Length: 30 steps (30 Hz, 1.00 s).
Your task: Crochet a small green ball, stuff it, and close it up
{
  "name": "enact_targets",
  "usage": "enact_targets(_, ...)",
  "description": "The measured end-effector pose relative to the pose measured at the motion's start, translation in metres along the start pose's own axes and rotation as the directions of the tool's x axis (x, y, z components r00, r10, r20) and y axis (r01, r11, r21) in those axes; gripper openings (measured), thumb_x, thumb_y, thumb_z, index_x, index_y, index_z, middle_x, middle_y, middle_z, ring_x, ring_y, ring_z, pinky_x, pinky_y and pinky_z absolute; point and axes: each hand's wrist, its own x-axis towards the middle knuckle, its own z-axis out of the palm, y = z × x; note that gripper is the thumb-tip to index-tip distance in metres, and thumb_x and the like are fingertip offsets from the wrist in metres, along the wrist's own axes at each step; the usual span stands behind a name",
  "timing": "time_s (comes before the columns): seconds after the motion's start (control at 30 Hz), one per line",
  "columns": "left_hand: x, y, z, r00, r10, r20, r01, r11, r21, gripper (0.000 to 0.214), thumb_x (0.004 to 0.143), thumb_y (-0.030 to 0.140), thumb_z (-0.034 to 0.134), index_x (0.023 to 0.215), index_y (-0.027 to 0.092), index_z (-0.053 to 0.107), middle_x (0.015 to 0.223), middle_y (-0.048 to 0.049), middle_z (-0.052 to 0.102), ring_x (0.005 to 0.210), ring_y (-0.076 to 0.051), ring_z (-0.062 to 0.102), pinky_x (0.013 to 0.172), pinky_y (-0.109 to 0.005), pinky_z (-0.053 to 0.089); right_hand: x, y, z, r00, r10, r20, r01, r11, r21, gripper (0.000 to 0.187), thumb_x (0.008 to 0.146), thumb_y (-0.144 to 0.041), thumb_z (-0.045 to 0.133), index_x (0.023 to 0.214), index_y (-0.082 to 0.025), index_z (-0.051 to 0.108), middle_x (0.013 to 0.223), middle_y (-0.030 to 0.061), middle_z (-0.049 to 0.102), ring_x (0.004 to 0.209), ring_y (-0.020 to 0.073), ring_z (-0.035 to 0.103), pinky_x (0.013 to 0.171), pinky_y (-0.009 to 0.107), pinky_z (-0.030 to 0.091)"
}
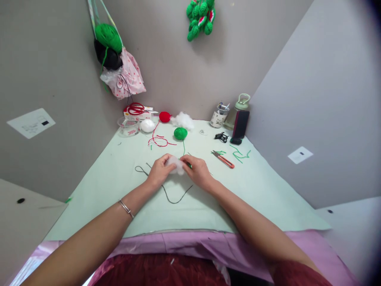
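Note:
My left hand point(159, 171) is closed on a tuft of white fibre stuffing point(176, 165), pinching its left side. My right hand point(199, 170) has its fingers pressed together at the right side of the same tuft. A bit of green crochet work point(189, 165) shows under the right fingers, mostly hidden by them. Green yarn runs from a small green ball point(180, 133) down to the hands. Parts of a thin rod stick out around the right hand; its kind is unclear. A dark cord point(175, 202) lies looped on the table beneath.
Orange thread snips point(223, 159) and green yarn scraps point(240, 154) lie to the right. Farther back are more stuffing point(182, 120), a red yarn ball point(164, 116), red-handled scissors point(136, 108), a plastic tub point(128, 128), a pen cup point(219, 117), a bottle point(235, 114) and a phone point(241, 124).

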Motion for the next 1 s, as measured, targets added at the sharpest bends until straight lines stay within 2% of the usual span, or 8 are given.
enact_targets(0.13,-0.003,0.005,0.002,0.994,0.036,-0.099,-0.026,0.995,0.097,0.014,0.07,0.027,0.066,0.076,0.022,0.054,0.067,0.0061,0.051,0.066,-0.015,0.046,0.064,-0.027,0.037,0.002,-0.006,-0.003,1.0,0.005,0.029,-0.005,1.0,-0.003,0.011,0.084,-0.015,0.056,0.089,-0.022,0.063,0.088,0.005,0.068,0.079,0.0189,0.054,0.077,0.03,0.041)
enact_targets(0.2,-0.005,0.006,0.005,0.986,0.062,-0.155,-0.041,0.991,0.13,0.015,0.072,0.026,0.066,0.077,0.023,0.051,0.068,0.0064,0.049,0.067,-0.016,0.044,0.065,-0.028,0.036,0.004,-0.009,-0.005,0.999,0.029,0.046,-0.029,1.0,0.001,0.009,0.085,-0.016,0.054,0.08,-0.022,0.058,0.079,0.0023,0.062,0.073,0.0176,0.049,0.072,0.029,0.037)
enact_targets(0.33,-0.008,0.008,0.01,0.97,0.116,-0.213,-0.083,0.984,0.157,0.018,0.075,0.022,0.064,0.078,0.024,0.047,0.073,0.0062,0.046,0.07,-0.016,0.043,0.068,-0.029,0.037,0.003,-0.014,-0.007,0.991,0.059,0.121,-0.066,0.996,0.057,0.023,0.089,-0.021,0.05,0.066,-0.023,0.047,0.06,-0.0041,0.045,0.06,0.0143,0.039,0.063,0.028,0.03)
enact_targets(0.57,0.004,0.003,0.015,0.957,0.128,-0.26,-0.091,0.985,0.147,0.023,0.072,0.009,0.056,0.077,0.025,0.04,0.072,0.0058,0.042,0.07,-0.017,0.041,0.067,-0.029,0.036,0.001,-0.017,-0.001,0.989,0.091,0.117,-0.112,0.976,0.189,0.022,0.091,-0.029,0.053,0.07,-0.021,0.055,0.064,-0.0033,0.053,0.064,0.013,0.044,0.067,0.027,0.033)
enact_targets(0.67,0.005,0.003,0.016,0.959,0.126,-0.255,-0.097,0.988,0.123,0.021,0.073,0.01,0.055,0.079,0.025,0.042,0.074,0.0053,0.043,0.072,-0.017,0.044,0.07,-0.029,0.038,0.006,-0.014,0.001,0.983,0.133,0.125,-0.163,0.949,0.269,0.025,0.09,-0.036,0.052,0.07,-0.021,0.057,0.064,-0.0032,0.053,0.062,0.0125,0.045,0.063,0.025,0.036)
enact_targets(0.83,-0.004,0.007,0.015,0.975,0.124,-0.182,-0.114,0.991,0.064,0.019,0.076,0.015,0.06,0.088,0.024,0.049,0.083,0.0039,0.051,0.079,-0.017,0.049,0.076,-0.029,0.041,0.011,-0.005,0.003,0.973,0.212,0.093,-0.231,0.916,0.328,0.024,0.082,-0.039,0.053,0.065,-0.023,0.049,0.058,-0.006,0.042,0.055,0.0113,0.037,0.054,0.025,0.032)
enact_targets(0.93,-0.008,0.009,0.013,0.991,0.103,-0.091,-0.103,0.995,0.002,0.019,0.079,0.026,0.068,0.092,0.023,0.055,0.086,0.0024,0.058,0.081,-0.018,0.053,0.078,-0.029,0.044,0.011,0.0,0.001,0.968,0.247,0.044,-0.249,0.921,0.301,0.017,0.076,-0.033,0.054,0.063,-0.023,0.049,0.055,-0.0063,0.041,0.055,0.0116,0.036,0.054,0.026,0.028)
enact_targets(1.0,-0.008,0.009,0.011,0.996,0.081,-0.027,-0.082,0.995,-0.049,0.019,0.086,0.038,0.067,0.092,0.022,0.059,0.083,0.0016,0.059,0.076,-0.017,0.054,0.073,-0.028,0.044,0.009,0.001,0.0,0.967,0.255,0.007,-0.248,0.931,0.269,0.013,0.072,-0.029,0.056,0.063,-0.023,0.049,0.055,-0.0063,0.04,0.057,0.0119,0.035,0.055,0.026,0.025)
